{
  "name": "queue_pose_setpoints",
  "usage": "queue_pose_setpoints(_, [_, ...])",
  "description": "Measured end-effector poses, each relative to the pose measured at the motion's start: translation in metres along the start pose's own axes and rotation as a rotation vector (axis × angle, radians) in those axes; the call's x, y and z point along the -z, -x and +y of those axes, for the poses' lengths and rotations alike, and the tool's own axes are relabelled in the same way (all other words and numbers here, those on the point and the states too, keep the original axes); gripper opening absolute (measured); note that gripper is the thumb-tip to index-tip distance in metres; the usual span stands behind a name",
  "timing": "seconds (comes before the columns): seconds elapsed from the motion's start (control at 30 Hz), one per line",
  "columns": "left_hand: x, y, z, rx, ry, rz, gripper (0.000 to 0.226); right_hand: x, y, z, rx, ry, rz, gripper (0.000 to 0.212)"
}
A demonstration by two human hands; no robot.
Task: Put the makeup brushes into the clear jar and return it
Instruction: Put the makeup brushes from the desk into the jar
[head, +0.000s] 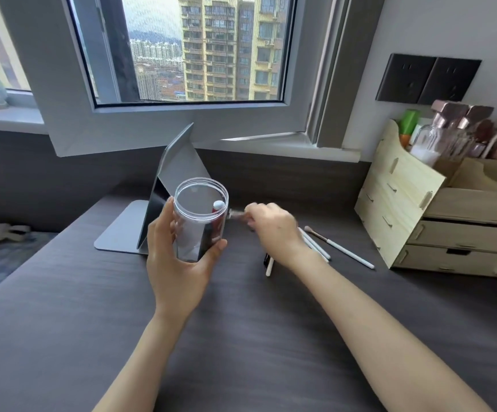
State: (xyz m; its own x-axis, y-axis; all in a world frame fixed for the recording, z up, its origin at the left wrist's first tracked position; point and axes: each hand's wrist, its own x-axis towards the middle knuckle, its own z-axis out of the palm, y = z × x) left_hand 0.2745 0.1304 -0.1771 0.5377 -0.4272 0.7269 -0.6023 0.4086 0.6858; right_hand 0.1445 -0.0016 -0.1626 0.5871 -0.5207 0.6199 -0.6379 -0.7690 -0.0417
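The left hand (179,263) is holding the clear jar (201,218) above the dark table (241,337), with the fingers wrapped around its lower wall and the thumb on the right side. The jar is tilting a little, and its open mouth is facing up and toward the camera. Already 1 brush with a white end (218,205) is standing inside, leaning against the right wall.

The right hand (274,230) is closing its fingers on a brush (237,215), which is blurred. Its bristle end is pointing left, just beside the rim of the jar, and its long axis is lying nearly flat. In my judgement the coming move depends on this: the brush is lying across while the mouth is opening upward, so the hand needs to lift and turn the brush until 1 end is pointing down into the jar.

Behind this hand, the loose brushes (339,248) are lying on the table, with their handles running toward the lower right. The right hand is much nearer to them than the left. A wooden organizer (405,203) is standing at the right, and a mirror stand (179,162) behind the jar.
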Motion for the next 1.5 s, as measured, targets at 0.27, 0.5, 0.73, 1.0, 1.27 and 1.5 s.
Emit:
queue_pose_setpoints(0.27, [-0.001, 0.005, 0.007, -0.113, -0.093, -0.121, 0.084, 0.098, 0.05, -0.008, -0.443, -0.694, 0.145, 0.022])
queue_pose_setpoints(0.5, [-0.004, 0.011, 0.013, -0.34, -0.157, -0.265, 0.073, 0.136, 0.069, -0.031, -0.348, -0.43, 0.014, 0.014])
queue_pose_setpoints(0.73, [-0.008, 0.018, 0.011, -0.465, -0.198, -0.356, 0.064, 0.133, 0.07, -0.033, -0.318, -0.452, 0.013, 0.013])
queue_pose_setpoints(1.0, [-0.007, 0.014, 0.01, -0.378, -0.267, -0.301, 0.071, 0.104, 0.06, -0.016, -0.462, -0.772, 0.103, 0.023])
queue_pose_setpoints(1.27, [-0.004, 0.007, 0.004, -0.284, -0.35, -0.308, 0.082, 0.083, 0.035, -0.024, -0.348, -0.836, 0.056, 0.004])
queue_pose_setpoints(1.5, [0.0, 0.001, 0.002, -0.102, -0.256, -0.169, 0.085, 0.059, 0.005, 0.01, -0.535, -0.756, 0.165, 0.016])
